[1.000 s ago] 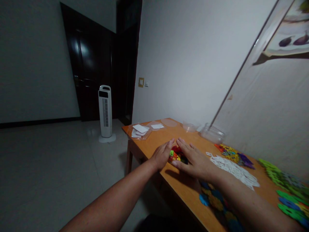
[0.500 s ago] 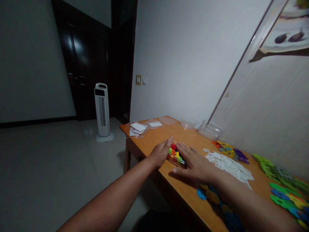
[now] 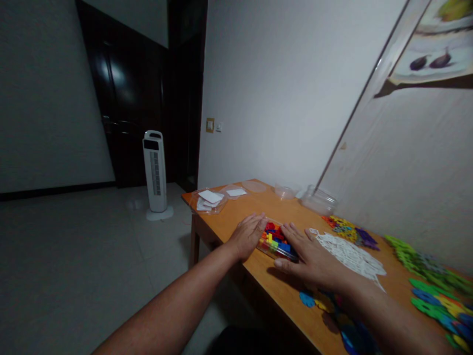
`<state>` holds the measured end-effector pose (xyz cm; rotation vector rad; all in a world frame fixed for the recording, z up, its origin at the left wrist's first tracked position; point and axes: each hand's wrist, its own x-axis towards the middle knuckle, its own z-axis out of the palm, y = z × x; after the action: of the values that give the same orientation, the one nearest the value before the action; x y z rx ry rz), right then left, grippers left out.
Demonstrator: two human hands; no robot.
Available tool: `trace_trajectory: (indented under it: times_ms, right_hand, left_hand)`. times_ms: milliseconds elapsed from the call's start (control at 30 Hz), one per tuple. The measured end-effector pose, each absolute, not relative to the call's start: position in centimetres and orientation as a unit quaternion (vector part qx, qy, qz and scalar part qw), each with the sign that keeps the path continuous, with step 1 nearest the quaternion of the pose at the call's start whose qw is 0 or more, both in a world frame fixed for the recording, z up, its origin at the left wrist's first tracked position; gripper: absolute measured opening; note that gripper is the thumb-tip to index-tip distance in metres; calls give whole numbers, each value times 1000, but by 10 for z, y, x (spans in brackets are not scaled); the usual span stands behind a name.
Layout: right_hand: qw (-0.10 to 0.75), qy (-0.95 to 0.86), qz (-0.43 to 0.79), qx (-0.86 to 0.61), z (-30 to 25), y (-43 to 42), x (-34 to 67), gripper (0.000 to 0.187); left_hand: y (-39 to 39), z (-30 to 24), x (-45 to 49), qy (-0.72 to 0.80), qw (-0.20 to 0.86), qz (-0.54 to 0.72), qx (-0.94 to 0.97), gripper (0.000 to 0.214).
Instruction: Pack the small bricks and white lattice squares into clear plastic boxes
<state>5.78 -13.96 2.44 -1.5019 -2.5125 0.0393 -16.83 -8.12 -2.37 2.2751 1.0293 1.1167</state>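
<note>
A clear plastic box stands near the table's front edge. Red, blue, yellow and orange building blocks show inside it. My left hand holds the left end of the box, its fingers close together along that side. My right hand has the right end, fingers reaching over the far side and thumb low at the near corner. The box's ends are hidden under both hands. Just below my right wrist lie blue and yellow disc-shaped pieces, partly covered by the forearm.
White loose pieces lie in a pile right of my hands. Beyond are orange, yellow and purple pieces and green ones. Clear tubs stand by the wall; a tray with white cards sits at the left corner.
My right hand has shifted slightly right, away from the left one, and more of the box shows between them. Different blocks are visible on top, with more red and blue.
</note>
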Motion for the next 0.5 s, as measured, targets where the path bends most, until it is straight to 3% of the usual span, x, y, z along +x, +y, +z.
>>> trace_trajectory:
  times_ms: [233,500]
  right_hand:
    - [219,-786,-37,-577,18,-163,83,81]
    - [316,-745,-61,-584,-34,-194,144,67]
  left_hand:
    - [-82,-24,-169,387,202,410,801,72]
    - [-80,-26,-168,424,227,472,739,67]
